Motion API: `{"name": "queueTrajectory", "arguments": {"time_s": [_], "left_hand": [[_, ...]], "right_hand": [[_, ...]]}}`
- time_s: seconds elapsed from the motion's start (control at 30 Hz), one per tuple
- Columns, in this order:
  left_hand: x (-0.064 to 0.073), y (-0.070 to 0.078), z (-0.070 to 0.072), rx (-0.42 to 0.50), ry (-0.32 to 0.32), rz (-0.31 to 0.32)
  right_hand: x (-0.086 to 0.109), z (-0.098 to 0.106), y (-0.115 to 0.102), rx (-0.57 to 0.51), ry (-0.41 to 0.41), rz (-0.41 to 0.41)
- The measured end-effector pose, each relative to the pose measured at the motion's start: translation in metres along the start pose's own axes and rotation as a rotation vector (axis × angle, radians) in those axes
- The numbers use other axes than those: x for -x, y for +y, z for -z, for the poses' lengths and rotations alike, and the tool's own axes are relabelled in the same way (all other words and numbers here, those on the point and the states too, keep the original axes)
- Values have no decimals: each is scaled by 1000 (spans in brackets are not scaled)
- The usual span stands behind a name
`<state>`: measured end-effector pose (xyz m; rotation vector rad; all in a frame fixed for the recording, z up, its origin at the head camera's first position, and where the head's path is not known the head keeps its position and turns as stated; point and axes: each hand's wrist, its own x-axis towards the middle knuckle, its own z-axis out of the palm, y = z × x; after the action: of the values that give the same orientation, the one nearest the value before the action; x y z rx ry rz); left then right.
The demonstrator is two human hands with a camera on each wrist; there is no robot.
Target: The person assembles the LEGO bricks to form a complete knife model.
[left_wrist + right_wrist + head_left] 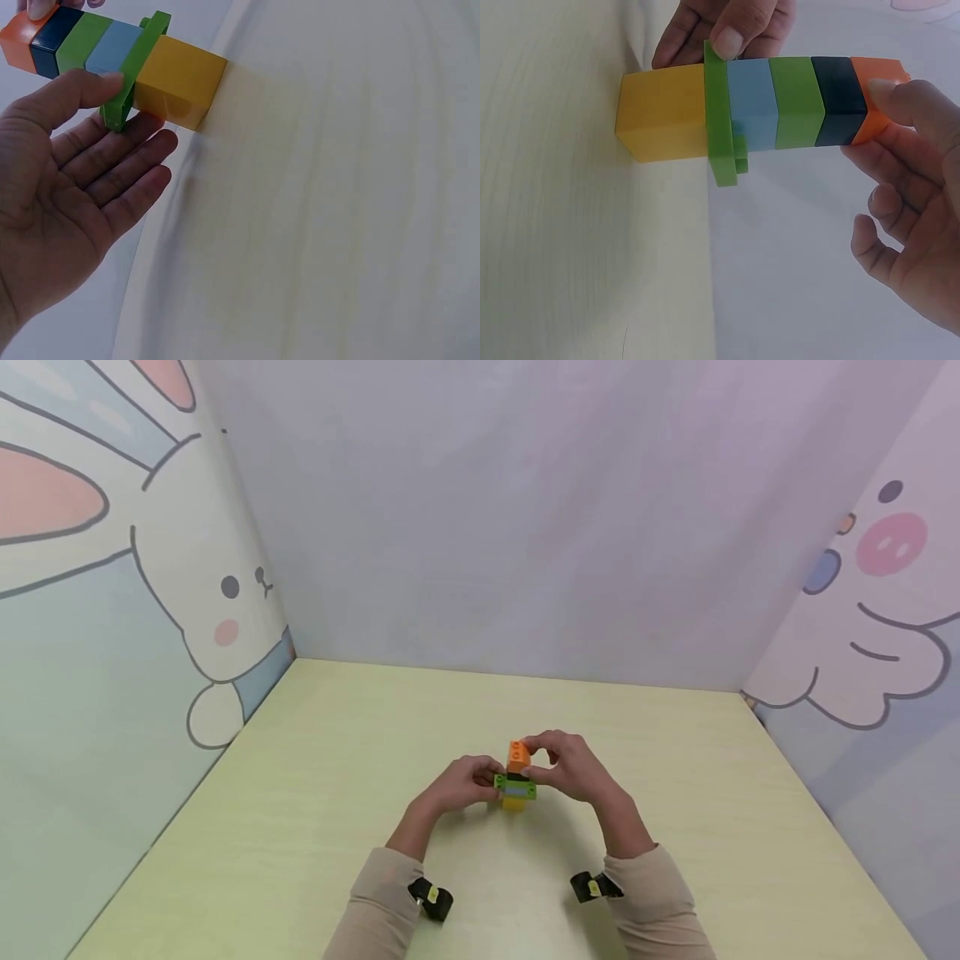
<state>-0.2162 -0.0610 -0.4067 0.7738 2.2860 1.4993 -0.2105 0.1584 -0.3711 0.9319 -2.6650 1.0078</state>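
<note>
A tower of toy building bricks stands upright on the table between both hands. From the bottom up it has a yellow brick (664,112), a wide thin green plate (719,112), a light blue brick (754,101), a green brick (796,101), a black brick (840,97) and an orange brick (518,757). My left hand (459,783) pinches one end of the green plate between thumb and index finger, its other fingers loosely extended. At the top, my right hand (573,768) pinches the orange brick by its sides with thumb and index finger.
The pale yellow-green table (315,860) reaches back to a plain light wall (480,527). Side panels carry a cartoon rabbit (202,577) on the left and a cartoon pig (885,610) on the right. Black straps (431,897) sit at the wrists.
</note>
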Motion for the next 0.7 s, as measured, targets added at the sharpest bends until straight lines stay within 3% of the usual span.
{"name": "queueTrajectory", "arguments": {"time_s": [0.17, 0.4, 0.57, 0.7], "left_hand": [[-3, -2, -1, 6, -2, -9], [-19, -38, -7, 4, 15, 3], [-20, -39, -8, 8, 3, -1], [-19, -39, -8, 10, 2, 12]], "right_hand": [[2, -1, 3, 8, 14, 10], [4, -2, 4, -2, 29, -26], [10, -7, 6, -52, 83, -34], [14, -14, 9, -87, 153, 20]]}}
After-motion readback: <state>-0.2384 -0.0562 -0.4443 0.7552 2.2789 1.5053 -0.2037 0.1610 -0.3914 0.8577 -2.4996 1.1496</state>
